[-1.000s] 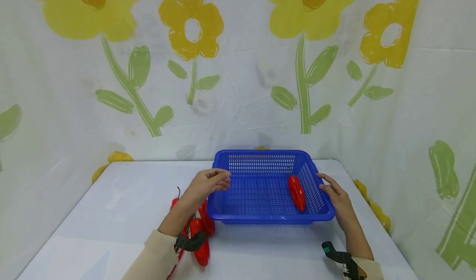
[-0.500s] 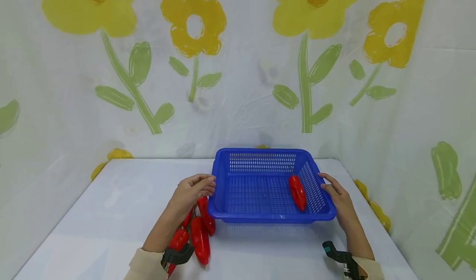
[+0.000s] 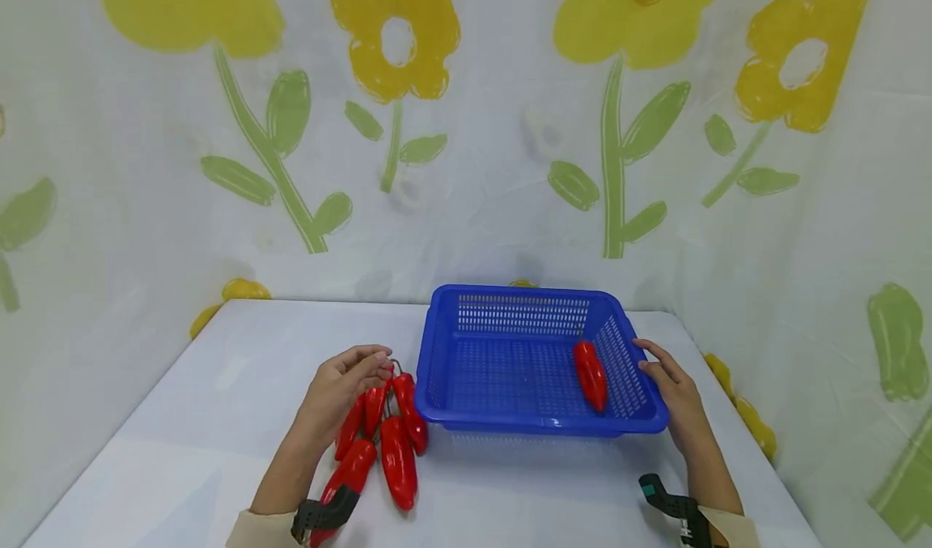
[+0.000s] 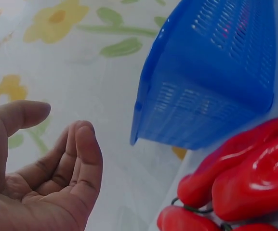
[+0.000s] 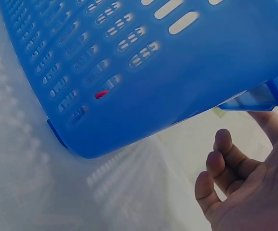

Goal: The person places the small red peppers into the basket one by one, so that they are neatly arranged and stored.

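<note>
A blue perforated plastic basket [image 3: 502,370] stands toward the back of the white table, with one red pepper [image 3: 590,376] lying inside by its right wall. My right hand [image 3: 673,386] grips the basket's right rim between index finger and thumb; its other fingers [image 5: 215,166] hang loose below the rim. To the left of the basket, several long red peppers [image 3: 398,463] with thin dark stems lie in a bunch. Over the back of that bunch hovers my left hand [image 3: 345,386]. Nothing is between its thumb and loosely bent fingers [image 4: 88,154], which are apart from the basket.
The white table [image 3: 182,418] extends left of the peppers and in front of the basket. A white curtain [image 3: 480,167] printed with yellow flowers hangs behind it and at both sides. Each wrist carries a small dark camera mount [image 3: 670,499].
My left hand has moved left and a little down, from the basket's left rim to above the peppers. My right hand has stayed at the right rim. The head view has shifted slightly.
</note>
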Tool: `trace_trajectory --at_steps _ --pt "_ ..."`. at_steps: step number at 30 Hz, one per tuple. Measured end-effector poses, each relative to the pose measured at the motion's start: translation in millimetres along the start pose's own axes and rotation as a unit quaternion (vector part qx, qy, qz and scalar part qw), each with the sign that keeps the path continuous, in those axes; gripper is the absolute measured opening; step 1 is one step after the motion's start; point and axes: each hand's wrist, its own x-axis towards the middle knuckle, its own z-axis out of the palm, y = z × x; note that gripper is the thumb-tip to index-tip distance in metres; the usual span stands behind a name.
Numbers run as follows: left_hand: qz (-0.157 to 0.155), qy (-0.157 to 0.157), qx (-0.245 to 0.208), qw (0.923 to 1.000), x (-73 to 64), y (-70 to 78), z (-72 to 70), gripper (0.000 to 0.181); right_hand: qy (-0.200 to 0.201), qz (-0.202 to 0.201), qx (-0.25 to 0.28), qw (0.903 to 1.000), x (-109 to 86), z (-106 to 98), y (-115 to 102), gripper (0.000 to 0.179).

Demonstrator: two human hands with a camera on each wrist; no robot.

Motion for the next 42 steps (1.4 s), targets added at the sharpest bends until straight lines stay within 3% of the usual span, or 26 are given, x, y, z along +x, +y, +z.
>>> trace_trajectory --at_steps 8,14,20,24,33,42 --pt "0.024 0.018 -0.016 0.9994 -5.1 -11.0 -17.0 0.045 0.003 0.008 -0.005 1.0000 -4.5 3 6 0.053" --pt "0.002 0.036 0.010 0.9993 -3.4 -21.4 -20.2 0.044 0.006 0.016 -0.008 0.9998 -7.6 -3 9 0.054" --pt "-0.023 0.071 -0.011 0.9972 -2.2 -28.3 -30.5 0.046 0.006 0.020 -0.011 0.9997 -7.7 -4 8 0.054" --pt "-0.037 0.077 -0.013 0.9962 0.2 -32.9 -37.6 0.049 0.005 0.018 -0.013 0.9997 -7.5 -6 7 0.054" --pt "-0.089 0.084 0.072 0.9899 8.1 -47.2 -53.5 0.051 0.017 0.020 -0.008 0.9996 -5.0 -5 6 0.053" --pt "-0.128 0.098 0.124 0.9791 -0.3 -59.1 -59.8 0.059 0.007 -0.007 -0.013 0.9999 1.4 0 3 0.053"
